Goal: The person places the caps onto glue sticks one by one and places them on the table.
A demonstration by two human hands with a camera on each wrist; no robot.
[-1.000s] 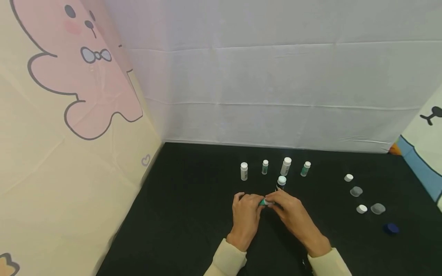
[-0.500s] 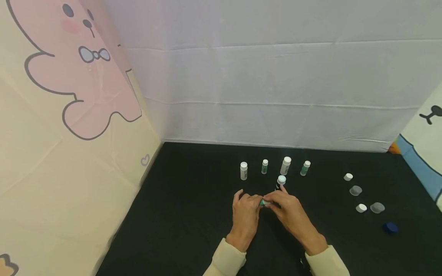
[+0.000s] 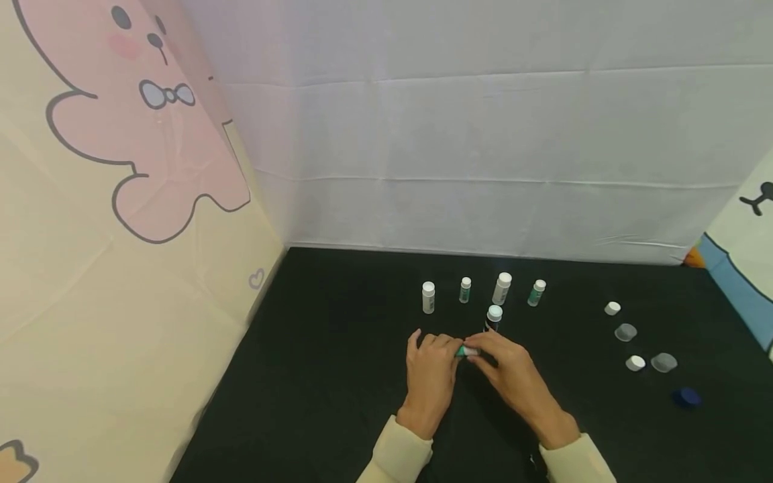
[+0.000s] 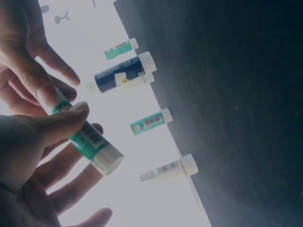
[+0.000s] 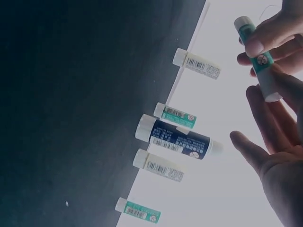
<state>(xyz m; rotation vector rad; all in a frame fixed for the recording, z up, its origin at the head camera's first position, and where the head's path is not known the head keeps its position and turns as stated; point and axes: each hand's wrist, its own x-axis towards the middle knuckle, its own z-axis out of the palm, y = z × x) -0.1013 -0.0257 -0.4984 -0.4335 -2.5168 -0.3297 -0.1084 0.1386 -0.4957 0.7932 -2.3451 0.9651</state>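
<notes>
Both hands are on one small glue stick [image 3: 468, 351] with a green label, held sideways over the black table [image 3: 326, 402]. My left hand [image 3: 430, 379] grips its green barrel between thumb and fingers; in the left wrist view the white base of the glue stick [image 4: 87, 139] points down and right. My right hand [image 3: 513, 379] pinches the white cap at the other end, seen in the right wrist view with its outer fingers spread. Just beyond the right fingers stands a dark blue glue stick [image 3: 493, 318] with a white base upward.
Behind stand two white glue sticks [image 3: 428, 298], [image 3: 502, 288] and two green ones [image 3: 465, 290], [image 3: 536, 293]. To the right lie white caps [image 3: 612, 308], [image 3: 635, 363], clear caps [image 3: 625, 332], [image 3: 664, 363] and a blue cap [image 3: 687, 397]. A white cloth wall [image 3: 483, 201] closes the back.
Both hands keep their hold on the glue stick in nearly the same spot. A right-hand finger, raised half a second ago, is lower now. The head view shifts slightly.
</notes>
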